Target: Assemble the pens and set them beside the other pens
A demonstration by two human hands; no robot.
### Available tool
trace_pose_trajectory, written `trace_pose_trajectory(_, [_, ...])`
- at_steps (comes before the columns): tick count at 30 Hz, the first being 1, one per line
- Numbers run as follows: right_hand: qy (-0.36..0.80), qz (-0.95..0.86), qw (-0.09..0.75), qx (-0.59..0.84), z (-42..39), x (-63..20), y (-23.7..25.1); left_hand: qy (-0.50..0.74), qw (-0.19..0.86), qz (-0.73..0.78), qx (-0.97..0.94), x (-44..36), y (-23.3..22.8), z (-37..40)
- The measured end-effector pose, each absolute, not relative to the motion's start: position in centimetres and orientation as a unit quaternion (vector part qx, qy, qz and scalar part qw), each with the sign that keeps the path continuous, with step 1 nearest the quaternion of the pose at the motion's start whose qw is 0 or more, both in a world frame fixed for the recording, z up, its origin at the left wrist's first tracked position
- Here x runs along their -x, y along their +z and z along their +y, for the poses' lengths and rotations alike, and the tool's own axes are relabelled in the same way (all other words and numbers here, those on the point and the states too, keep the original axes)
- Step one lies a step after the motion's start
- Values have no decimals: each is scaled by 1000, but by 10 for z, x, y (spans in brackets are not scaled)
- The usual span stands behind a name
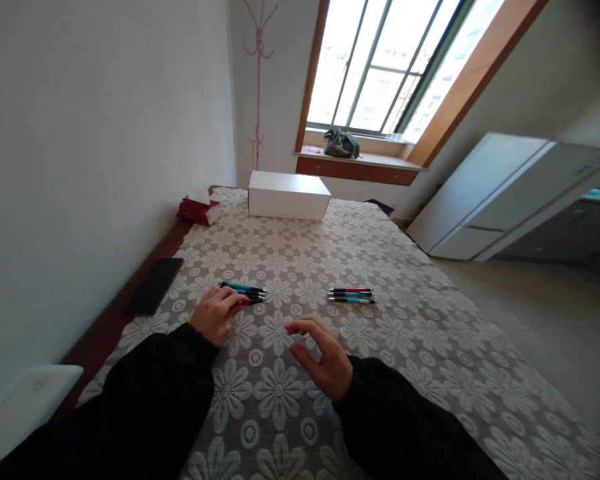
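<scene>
My left hand (216,313) is closed in a pinch on a red and black pen (243,303), whose dark tip points right. Directly behind it lie teal and black pens (241,288), side by side on the flowered tablecloth (279,390); my fingers partly cover this group. Over the cloth to the right, my right hand (323,353) is open, thumb and fingers apart, holding nothing. Beyond it is a second small group, with a red pen (351,291) at the back and a teal pen (353,301) in front, tips toward the left.
A white box (289,195) stands at the table's far end, with a red tissue pack (199,211) to its left. A dark phone or tablet (155,287) lies along the left edge. A white object (27,403) fills the near left corner.
</scene>
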State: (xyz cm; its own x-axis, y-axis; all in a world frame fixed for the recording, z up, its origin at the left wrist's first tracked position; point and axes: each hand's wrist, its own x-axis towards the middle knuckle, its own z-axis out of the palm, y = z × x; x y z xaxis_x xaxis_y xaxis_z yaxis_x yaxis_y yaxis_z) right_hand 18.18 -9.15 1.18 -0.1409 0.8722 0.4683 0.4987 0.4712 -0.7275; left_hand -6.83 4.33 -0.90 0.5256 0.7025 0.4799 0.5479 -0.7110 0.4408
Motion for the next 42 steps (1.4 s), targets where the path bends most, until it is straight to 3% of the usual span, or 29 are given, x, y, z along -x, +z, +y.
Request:
trace_pose_trajectory(7, [281, -705, 458, 464, -94, -176, -13, 365, 489, 299, -734, 32, 9, -22])
trace_pose_trajectory(11, [285, -735, 392, 473, -95, -183, -20, 341, 570, 293, -688, 26, -1, -35])
trace_pose_trajectory(17, [210, -794, 339, 459, -88, -205, -26, 296, 457, 331, -771, 38, -6, -19])
trace_pose_trajectory(22, [273, -737, 360, 503, -87, -212, -26, 298, 371, 337, -813, 39, -9, -17])
trace_pose_trajectory(27, [319, -705, 387, 502, -88, -210, -24, 313, 358, 308, -824, 40, -13, -17])
trace_pose_trajectory(32, [253, -753, 352, 494, -89, -209, -27, 313, 348, 272, -841, 41, -16, -17])
trace_pose_trajectory(37, [144, -813, 297, 480, -92, -204, -31, 341, 269, 241, -868, 39, -24, -17])
trace_pose_trajectory(42, [106, -829, 292, 465, -91, -205, -30, 329, 201, 219, -896, 38, -26, -18])
